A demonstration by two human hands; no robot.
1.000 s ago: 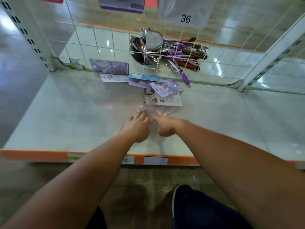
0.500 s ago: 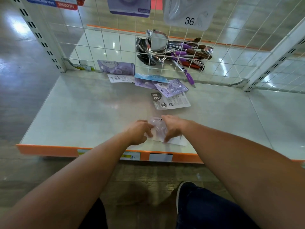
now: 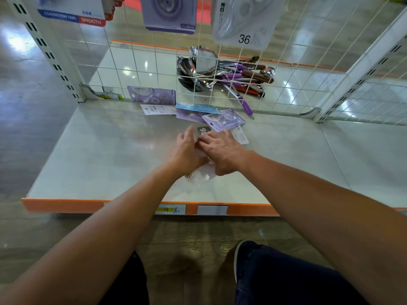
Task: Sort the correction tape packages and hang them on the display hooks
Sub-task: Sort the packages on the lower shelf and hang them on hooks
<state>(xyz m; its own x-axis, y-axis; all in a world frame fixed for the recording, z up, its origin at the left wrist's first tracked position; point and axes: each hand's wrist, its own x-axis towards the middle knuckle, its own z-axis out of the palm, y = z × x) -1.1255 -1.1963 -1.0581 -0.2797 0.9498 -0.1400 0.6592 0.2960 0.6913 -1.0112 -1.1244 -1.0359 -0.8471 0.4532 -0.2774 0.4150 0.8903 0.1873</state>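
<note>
A clear correction tape package (image 3: 200,175) hangs low over the white shelf (image 3: 105,155), held between both hands. My left hand (image 3: 184,151) holds its left side, fingers reaching forward. My right hand (image 3: 221,150) grips its top edge with curled fingers. Several more packages lie at the back of the shelf: a purple one (image 3: 152,95) leaning on the wire grid (image 3: 136,69), a white card (image 3: 157,109), a blue-and-purple one (image 3: 193,111), a purple blister (image 3: 223,118) and a white one (image 3: 240,135) with a dark "36" sticker.
Three packages hang on the grid above: blue-and-red (image 3: 72,12), purple (image 3: 168,13), clear marked "36" (image 3: 244,23). A heap of metal spoons and purple-handled utensils (image 3: 220,75) lies behind the grid. The shelf has an orange front edge (image 3: 66,205) with price labels.
Both hands pulled the clear package from the pile toward the shelf front, then lifted it and moved it back toward the pile. The view has tilted upward.
</note>
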